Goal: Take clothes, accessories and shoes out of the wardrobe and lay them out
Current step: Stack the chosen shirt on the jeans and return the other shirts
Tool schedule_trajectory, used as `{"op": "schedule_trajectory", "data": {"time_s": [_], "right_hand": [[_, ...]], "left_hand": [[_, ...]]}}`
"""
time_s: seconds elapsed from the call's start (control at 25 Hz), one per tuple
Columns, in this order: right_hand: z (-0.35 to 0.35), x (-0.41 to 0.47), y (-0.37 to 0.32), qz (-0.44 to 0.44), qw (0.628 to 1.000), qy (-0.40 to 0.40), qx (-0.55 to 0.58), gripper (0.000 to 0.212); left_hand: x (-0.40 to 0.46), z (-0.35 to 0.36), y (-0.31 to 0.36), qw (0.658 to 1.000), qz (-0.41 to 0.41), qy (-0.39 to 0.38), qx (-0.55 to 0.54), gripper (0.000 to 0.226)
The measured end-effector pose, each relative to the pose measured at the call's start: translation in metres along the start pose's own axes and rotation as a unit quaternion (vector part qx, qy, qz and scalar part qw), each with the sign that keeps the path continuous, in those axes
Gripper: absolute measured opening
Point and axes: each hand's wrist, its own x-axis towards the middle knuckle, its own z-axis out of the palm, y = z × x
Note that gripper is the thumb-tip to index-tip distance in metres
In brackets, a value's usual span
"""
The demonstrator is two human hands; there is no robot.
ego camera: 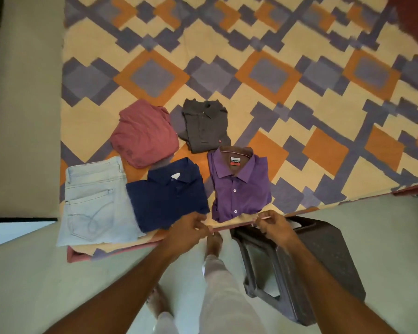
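With the purple shirt (241, 184) folded at the near right of the bed beside four other folded garments, my left hand (191, 229) and right hand (273, 226) hover curled, fingers together, seemingly holding nothing, so I'd lift this light, floppy fabric by both folded edges.

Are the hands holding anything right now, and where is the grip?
Both hands, left hand and right hand, pinch something thin and pale by the fingertips near the bedspread edge. What it is cannot be told.

Stool (323, 261) partly behind right forearm, red-brown blur (412, 18) cut off top right, perhaps furniture
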Motion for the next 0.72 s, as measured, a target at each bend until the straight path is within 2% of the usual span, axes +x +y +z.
{"op": "schedule_trajectory", "data": {"time_s": [0.12,0.24,0.28,0.4,0.48,0.6,0.72], "right_hand": [[-0.023,0.077,-0.007,0.034,0.999,0.028,0.027,0.026],[-0.035,0.154,-0.016,0.011,0.994,0.051,0.100,0.026],[-0.037,0.175,-0.018,0.001,0.992,0.070,0.104,0.030],[-0.040,0.221,-0.027,0.005,0.987,0.098,0.125,0.064],[-0.038,0.230,-0.036,0.010,0.980,0.107,0.168,0.077],[-0.026,0.255,-0.037,0.018,0.978,0.086,0.188,0.072],[-0.015,0.269,-0.040,0.025,0.965,0.025,0.262,0.068]], "left_hand": [[0.078,0.025,0.024,0.997,-0.047,0.009,-0.055,0.049],[0.155,0.037,0.038,0.989,-0.067,0.071,-0.111,0.020],[0.177,0.038,0.040,0.987,-0.068,0.083,-0.121,0.017],[0.225,0.040,0.038,0.983,-0.069,0.121,-0.117,0.041],[0.236,0.040,0.036,0.971,-0.093,0.169,-0.142,0.046],[0.267,0.049,0.029,0.945,-0.110,0.203,-0.230,0.036],[0.287,0.051,0.030,0.932,-0.115,0.157,-0.306,0.042]]}}
